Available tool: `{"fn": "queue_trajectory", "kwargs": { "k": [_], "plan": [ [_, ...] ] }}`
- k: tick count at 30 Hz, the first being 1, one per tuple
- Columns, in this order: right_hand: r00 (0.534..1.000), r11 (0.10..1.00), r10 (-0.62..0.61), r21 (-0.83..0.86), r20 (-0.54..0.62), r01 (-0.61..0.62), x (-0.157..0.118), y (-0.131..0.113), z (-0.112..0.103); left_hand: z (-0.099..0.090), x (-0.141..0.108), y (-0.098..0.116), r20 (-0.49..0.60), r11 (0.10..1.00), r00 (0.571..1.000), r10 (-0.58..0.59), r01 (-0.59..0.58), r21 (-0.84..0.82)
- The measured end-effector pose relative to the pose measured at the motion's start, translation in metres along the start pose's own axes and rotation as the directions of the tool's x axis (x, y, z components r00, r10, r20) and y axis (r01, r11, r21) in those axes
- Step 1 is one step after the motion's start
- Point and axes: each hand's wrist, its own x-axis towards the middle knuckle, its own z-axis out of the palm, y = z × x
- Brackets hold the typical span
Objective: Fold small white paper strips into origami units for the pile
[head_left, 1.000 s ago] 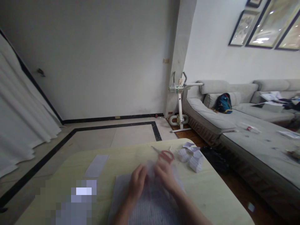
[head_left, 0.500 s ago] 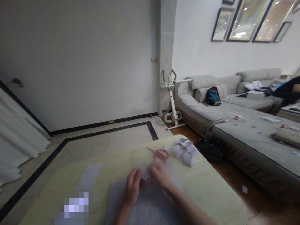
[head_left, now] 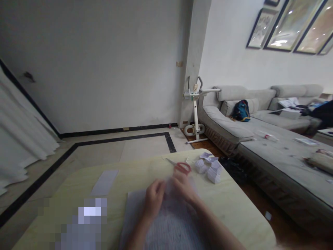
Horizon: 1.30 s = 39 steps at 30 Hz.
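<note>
Close to the table's near edge, my left hand is closed, its fingers curled on a pale piece of paper between my hands. Across from it, my right hand is blurred, but its fingers look pinched on the same paper. Both hands are over a large greyish sheet with fine lines, partly covered by my forearms. Just beyond the right hand lie scissors with red handles, blades pointing left. Several folded white paper pieces sit at the right edge.
A white paper strip lies on the left of the pale table, behind a pixelated patch. Past the table stand an exercise machine and a grey sofa with a blue backpack. A person's dark sleeve shows far right.
The whole view has shifted, so the table and hands appear slightly higher and further right. My hands stay close together over the sheet, with the right hand still blurred.
</note>
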Motion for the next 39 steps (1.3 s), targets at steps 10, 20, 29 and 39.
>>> {"fn": "queue_trajectory", "kwargs": {
  "k": [10,20,29,39],
  "plan": [
    [0.998,0.998,-0.012,0.06,-0.066,0.016,-0.001,-0.005,0.001,-0.006,0.006,0.003,-0.073,0.957,0.989,-0.127,0.102,-0.272],
    [1.0,0.999,-0.002,0.053,-0.011,0.002,0.001,0.003,0.006,-0.01,0.009,0.002,-0.089,0.979,0.988,-0.122,0.105,-0.175],
    [0.999,0.999,0.004,0.033,0.041,-0.005,0.0,-0.002,0.003,-0.008,0.005,0.01,-0.017,0.965,0.986,-0.166,0.158,-0.211],
    [1.0,0.999,-0.006,-0.037,0.006,0.007,0.001,-0.001,0.007,-0.008,0.006,0.012,-0.054,0.967,0.984,-0.171,0.157,-0.201]
  ]
}}
